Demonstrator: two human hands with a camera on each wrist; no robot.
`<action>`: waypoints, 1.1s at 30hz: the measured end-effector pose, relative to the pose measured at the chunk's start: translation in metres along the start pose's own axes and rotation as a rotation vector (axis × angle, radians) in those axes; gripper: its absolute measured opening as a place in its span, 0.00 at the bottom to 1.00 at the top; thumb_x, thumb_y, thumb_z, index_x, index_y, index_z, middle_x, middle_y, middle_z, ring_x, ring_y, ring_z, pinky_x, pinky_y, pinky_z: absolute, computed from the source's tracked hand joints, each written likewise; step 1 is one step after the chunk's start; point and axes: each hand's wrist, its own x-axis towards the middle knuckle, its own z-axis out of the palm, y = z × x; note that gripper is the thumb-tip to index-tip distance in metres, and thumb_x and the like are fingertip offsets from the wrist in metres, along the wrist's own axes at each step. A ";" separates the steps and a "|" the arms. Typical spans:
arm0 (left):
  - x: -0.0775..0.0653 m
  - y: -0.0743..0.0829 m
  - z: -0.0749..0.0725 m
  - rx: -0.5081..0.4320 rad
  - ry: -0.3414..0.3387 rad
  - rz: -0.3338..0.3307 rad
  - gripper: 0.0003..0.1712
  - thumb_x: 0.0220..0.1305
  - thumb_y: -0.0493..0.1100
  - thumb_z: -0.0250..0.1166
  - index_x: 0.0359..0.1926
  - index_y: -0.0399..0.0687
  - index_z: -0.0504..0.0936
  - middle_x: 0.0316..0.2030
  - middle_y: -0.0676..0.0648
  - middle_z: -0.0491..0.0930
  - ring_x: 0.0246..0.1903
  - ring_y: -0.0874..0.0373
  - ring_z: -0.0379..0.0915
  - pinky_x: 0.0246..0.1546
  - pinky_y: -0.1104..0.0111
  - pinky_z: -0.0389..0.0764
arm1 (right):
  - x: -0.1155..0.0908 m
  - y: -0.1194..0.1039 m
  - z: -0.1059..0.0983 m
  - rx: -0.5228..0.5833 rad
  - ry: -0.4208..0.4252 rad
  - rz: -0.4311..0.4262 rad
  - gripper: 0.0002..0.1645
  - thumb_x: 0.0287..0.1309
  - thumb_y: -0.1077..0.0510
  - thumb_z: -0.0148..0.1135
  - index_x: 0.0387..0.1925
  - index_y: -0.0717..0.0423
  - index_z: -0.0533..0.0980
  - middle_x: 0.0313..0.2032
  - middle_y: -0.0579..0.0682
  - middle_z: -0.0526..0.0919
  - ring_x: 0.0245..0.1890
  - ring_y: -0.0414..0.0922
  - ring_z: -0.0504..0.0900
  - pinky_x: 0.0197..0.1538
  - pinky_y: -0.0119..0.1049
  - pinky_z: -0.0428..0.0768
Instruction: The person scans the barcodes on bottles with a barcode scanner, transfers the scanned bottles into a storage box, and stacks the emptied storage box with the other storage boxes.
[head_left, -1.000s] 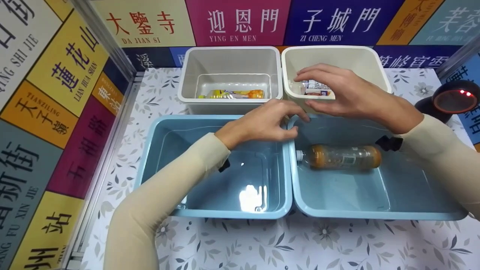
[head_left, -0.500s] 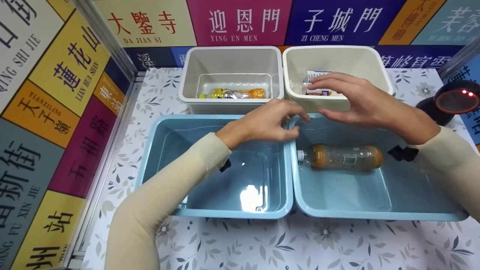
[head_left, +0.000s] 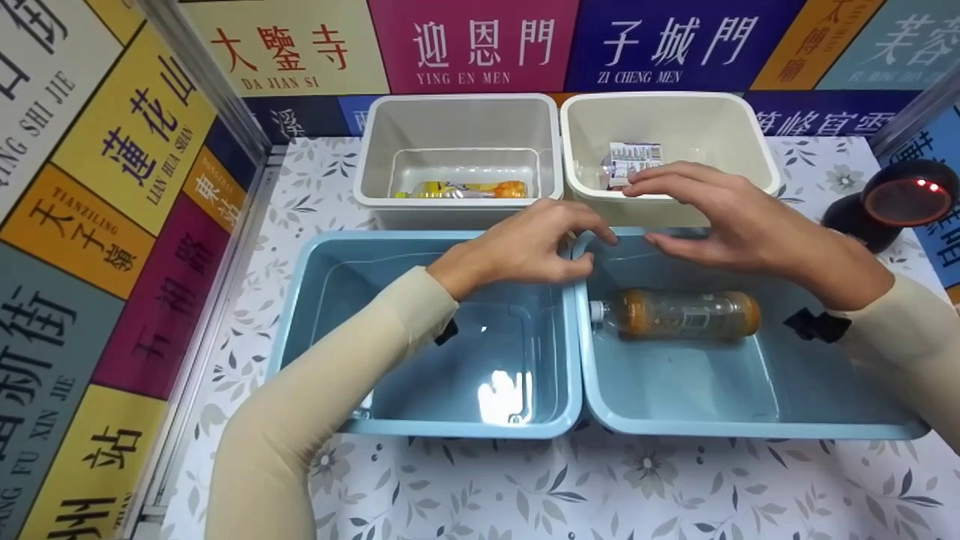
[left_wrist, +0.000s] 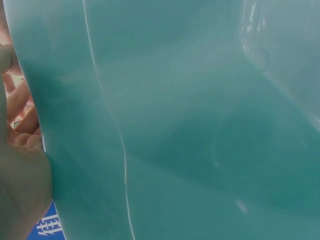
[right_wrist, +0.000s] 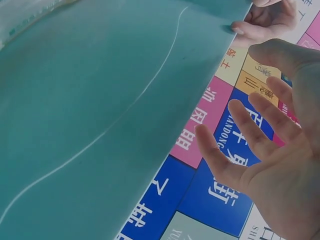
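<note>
My left hand hovers over the place where the two blue bins meet, its fingers loosely bent around nothing. Above the back rim of the right blue bin, my right hand holds its fingers spread and gently arched, with nothing between them; the right wrist view shows the same right hand and its bare palm. Just beyond those fingertips, inside the right white bin, lies a clear plastic bottle with a white printed label, partly hidden by the fingers. An orange-tinted plastic bottle lies on its side in the right blue bin.
The left blue bin stands beside the right one. Behind it, a grey-white bin contains a yellow-and-orange bottle. A black device with red lights stands at the right. Printed panels line the back and left.
My right hand has drawn back to the right and slightly toward me, away from the white bin. The labelled bottle there shows more of its label. My left hand stays put.
</note>
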 end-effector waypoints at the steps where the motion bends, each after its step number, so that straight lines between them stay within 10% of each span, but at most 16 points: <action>1: 0.000 0.000 0.000 0.004 0.002 0.001 0.23 0.71 0.47 0.66 0.65 0.53 0.87 0.63 0.53 0.87 0.43 0.64 0.78 0.47 0.74 0.81 | -0.001 -0.001 0.000 0.002 0.000 -0.006 0.44 0.50 0.67 0.83 0.70 0.53 0.79 0.69 0.55 0.83 0.69 0.52 0.81 0.73 0.17 0.66; 33: -0.001 0.003 0.001 -0.012 0.007 -0.009 0.22 0.71 0.45 0.66 0.64 0.52 0.87 0.63 0.52 0.86 0.44 0.62 0.79 0.47 0.73 0.81 | -0.025 -0.007 0.008 0.046 0.024 -0.072 0.43 0.45 0.69 0.82 0.66 0.56 0.81 0.63 0.57 0.86 0.66 0.46 0.81 0.72 0.18 0.68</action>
